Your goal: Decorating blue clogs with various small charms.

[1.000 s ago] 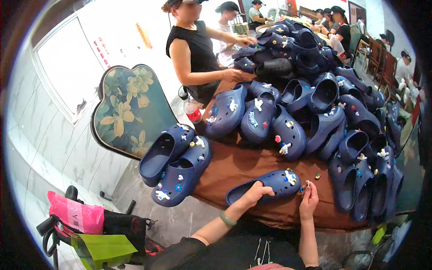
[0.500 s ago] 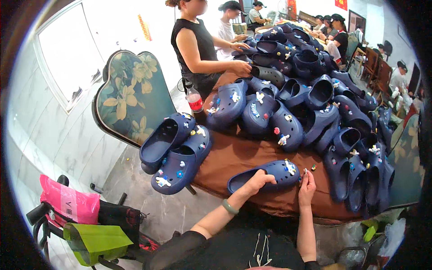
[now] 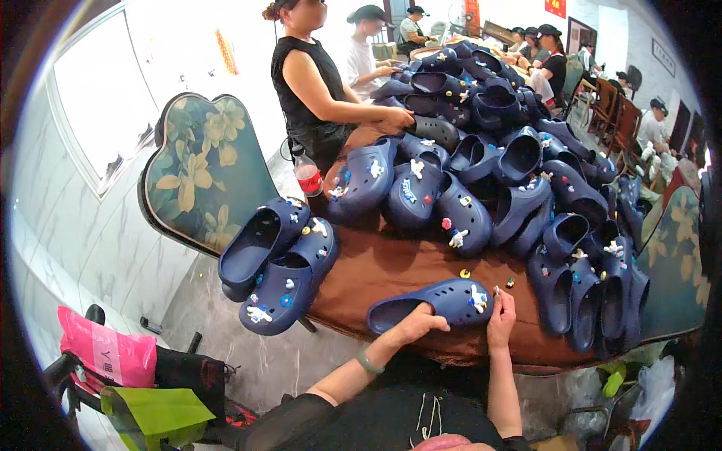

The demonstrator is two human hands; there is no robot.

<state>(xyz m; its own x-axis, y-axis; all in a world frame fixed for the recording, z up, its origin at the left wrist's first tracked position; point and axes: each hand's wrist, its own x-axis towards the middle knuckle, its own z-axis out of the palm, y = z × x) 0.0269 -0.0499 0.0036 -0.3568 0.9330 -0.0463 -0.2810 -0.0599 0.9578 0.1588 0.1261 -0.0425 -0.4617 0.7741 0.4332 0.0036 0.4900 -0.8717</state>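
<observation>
A navy clog (image 3: 445,295) lies on the brown cloth in front of me, its toe pointing right. My left hand (image 3: 421,323) grips its near side, the thumb outside and the fingers hidden in the foot opening. A white and blue charm (image 3: 477,301) decorates the upper near the toe. Just beside that toe, my right hand (image 3: 502,319) is closed in a pinch on a small whitish piece (image 3: 496,290), likely a shoe charm, mostly covered by the fingertips. Beyond the clog lie a small yellow charm (image 3: 465,273) and a small dark multicoloured charm (image 3: 511,283).
Navy clogs with charms (image 3: 496,101) heap across the far table. A decorated pair (image 3: 278,293) sits at the left edge of the brown cloth (image 3: 353,301). A floral chair back (image 3: 207,177) and a bottle (image 3: 307,173) stand left. Across the table, a person in black (image 3: 312,83) handles clogs.
My right hand has come closer to the clog's toe. The whole view has shifted, moving the scene slightly left. The far person's near hand has drawn back from the heap.
</observation>
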